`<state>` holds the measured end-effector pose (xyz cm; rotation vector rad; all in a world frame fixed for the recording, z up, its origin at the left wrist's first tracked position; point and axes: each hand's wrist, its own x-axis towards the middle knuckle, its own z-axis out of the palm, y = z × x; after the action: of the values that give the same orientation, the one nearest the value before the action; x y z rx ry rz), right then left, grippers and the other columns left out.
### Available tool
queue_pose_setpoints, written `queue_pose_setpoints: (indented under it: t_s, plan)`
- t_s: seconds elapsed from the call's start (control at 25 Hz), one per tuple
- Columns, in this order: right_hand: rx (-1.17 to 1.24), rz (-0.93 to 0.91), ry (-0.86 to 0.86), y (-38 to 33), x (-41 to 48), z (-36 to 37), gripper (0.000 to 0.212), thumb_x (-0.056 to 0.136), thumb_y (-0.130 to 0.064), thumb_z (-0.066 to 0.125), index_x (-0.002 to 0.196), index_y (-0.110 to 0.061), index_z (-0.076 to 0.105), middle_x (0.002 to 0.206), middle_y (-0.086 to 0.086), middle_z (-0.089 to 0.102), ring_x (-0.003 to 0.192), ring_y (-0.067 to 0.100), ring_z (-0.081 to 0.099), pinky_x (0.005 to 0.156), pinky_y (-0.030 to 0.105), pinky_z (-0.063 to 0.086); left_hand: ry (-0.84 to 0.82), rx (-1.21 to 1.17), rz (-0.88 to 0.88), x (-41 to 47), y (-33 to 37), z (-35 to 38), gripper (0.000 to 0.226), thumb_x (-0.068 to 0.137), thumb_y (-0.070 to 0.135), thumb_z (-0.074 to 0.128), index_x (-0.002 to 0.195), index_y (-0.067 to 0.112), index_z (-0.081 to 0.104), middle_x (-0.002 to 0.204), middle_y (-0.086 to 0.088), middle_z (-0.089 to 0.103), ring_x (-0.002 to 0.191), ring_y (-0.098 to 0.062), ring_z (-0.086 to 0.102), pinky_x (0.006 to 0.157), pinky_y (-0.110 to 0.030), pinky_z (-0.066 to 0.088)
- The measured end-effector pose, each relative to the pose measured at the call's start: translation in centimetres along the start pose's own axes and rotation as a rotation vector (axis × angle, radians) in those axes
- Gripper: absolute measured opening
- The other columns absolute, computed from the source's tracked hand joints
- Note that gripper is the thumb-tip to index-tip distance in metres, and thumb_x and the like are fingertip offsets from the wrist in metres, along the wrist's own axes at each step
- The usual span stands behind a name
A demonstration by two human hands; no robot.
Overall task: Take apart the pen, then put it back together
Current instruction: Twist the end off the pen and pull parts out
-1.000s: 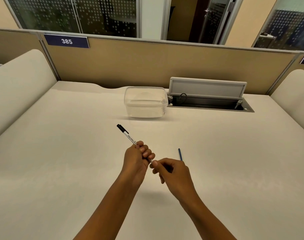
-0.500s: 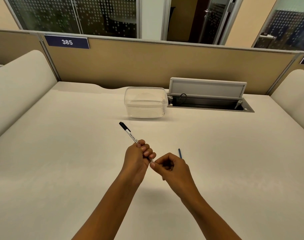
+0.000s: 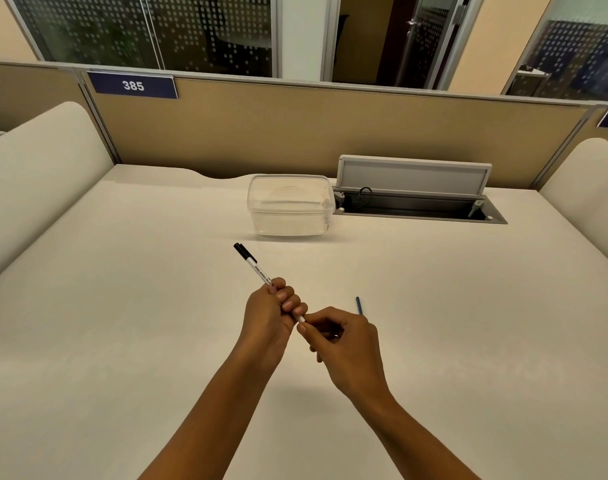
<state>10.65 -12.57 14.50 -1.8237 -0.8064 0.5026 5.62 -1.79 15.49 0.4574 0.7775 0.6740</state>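
A white pen barrel (image 3: 257,270) with black print and a black cap end points up and to the left. My left hand (image 3: 269,313) is wrapped around its lower half. My right hand (image 3: 344,341) pinches at the barrel's near end with thumb and forefinger; what sits between those fingertips is hidden. A thin blue refill (image 3: 359,305) lies on the desk just beyond my right hand, its lower part covered by the hand.
A clear plastic box (image 3: 290,204) stands behind the pen on the cream desk (image 3: 122,306). To its right is an open cable tray (image 3: 417,206) with a raised grey lid. Padded side panels flank the desk, and a tan partition closes the back.
The pen and both hands have shifted very slightly; my right fingertips have closed in on the barrel's near end. The blue refill has stayed put.
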Motion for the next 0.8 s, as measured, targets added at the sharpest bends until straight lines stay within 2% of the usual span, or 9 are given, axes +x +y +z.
queue_pose_setpoints:
  t_s: [0.24,0.32,0.36,0.4,0.52,0.6,0.68,0.8]
  plan:
    - [-0.037,-0.091,0.128,0.2,-0.5,0.5,0.008,0.075,-0.022,0.076,0.081,-0.019,0.072,0.072,-0.005,0.070,0.070,0.009,0.063,0.061,0.013,0.052,0.017,0.009,0.047,-0.7,-0.1,0.7,0.037,0.095,0.001,0.016,0.069,0.012,0.040,0.041,0.006,0.032,0.033,-0.007,0.027,0.039,-0.019,0.025]
    - [-0.058,-0.109,0.155,0.0,-0.6,0.5,0.009,0.075,-0.020,0.077,0.076,-0.018,0.068,0.071,-0.003,0.069,0.069,0.011,0.063,0.061,0.013,0.051,0.013,0.015,0.044,-0.8,0.0,0.9,0.037,0.095,0.001,0.017,0.069,0.012,0.040,0.041,0.006,0.032,0.033,-0.007,0.027,0.039,-0.019,0.026]
    - [-0.017,-0.058,0.137,-0.2,-0.5,0.3,0.012,0.074,-0.021,0.077,0.075,-0.017,0.066,0.072,-0.003,0.069,0.066,0.012,0.063,0.060,0.014,0.052,0.007,0.021,0.039,-0.8,0.1,1.0,0.036,0.095,0.002,0.017,0.069,0.012,0.040,0.041,0.006,0.033,0.032,-0.007,0.027,0.038,-0.018,0.026]
    - [0.073,0.037,0.083,-0.3,-0.3,0.1,0.015,0.075,-0.025,0.076,0.077,-0.016,0.065,0.073,-0.001,0.069,0.063,0.013,0.065,0.060,0.017,0.053,-0.003,0.026,0.034,-0.7,0.2,1.1,0.036,0.095,0.002,0.017,0.069,0.012,0.040,0.040,0.006,0.033,0.032,-0.007,0.027,0.038,-0.018,0.026]
    - [0.429,0.355,-0.231,-0.8,0.2,-0.7,0.026,0.086,-0.033,0.063,0.092,-0.008,0.068,0.079,0.006,0.071,0.062,0.017,0.064,0.063,0.026,0.055,-0.026,0.052,0.031,-0.5,0.8,1.1,0.036,0.093,0.000,0.017,0.068,0.012,0.040,0.039,0.006,0.033,0.032,-0.007,0.027,0.038,-0.018,0.026]
    - [0.517,0.404,-0.336,-0.7,0.4,-1.1,0.029,0.090,-0.030,0.057,0.094,-0.005,0.070,0.076,0.006,0.069,0.063,0.016,0.061,0.062,0.025,0.053,-0.033,0.066,0.036,-0.3,1.0,1.1,0.036,0.093,-0.001,0.017,0.068,0.012,0.040,0.040,0.006,0.033,0.033,-0.007,0.027,0.038,-0.019,0.026]
    - [0.523,0.382,-0.303,-0.6,0.4,-1.0,0.024,0.089,-0.025,0.060,0.092,-0.004,0.071,0.072,0.006,0.069,0.062,0.014,0.060,0.061,0.023,0.053,-0.032,0.056,0.039,-0.2,1.0,1.0,0.036,0.093,-0.002,0.016,0.069,0.013,0.039,0.041,0.006,0.033,0.033,-0.007,0.027,0.038,-0.019,0.027]
    - [0.397,0.275,-0.126,-0.6,0.1,-0.4,0.013,0.082,-0.018,0.070,0.086,-0.006,0.069,0.073,0.010,0.071,0.059,0.016,0.064,0.059,0.024,0.055,-0.025,0.028,0.039,-0.1,0.8,1.0,0.037,0.094,0.000,0.015,0.069,0.012,0.039,0.040,0.006,0.033,0.032,-0.007,0.027,0.038,-0.019,0.026]
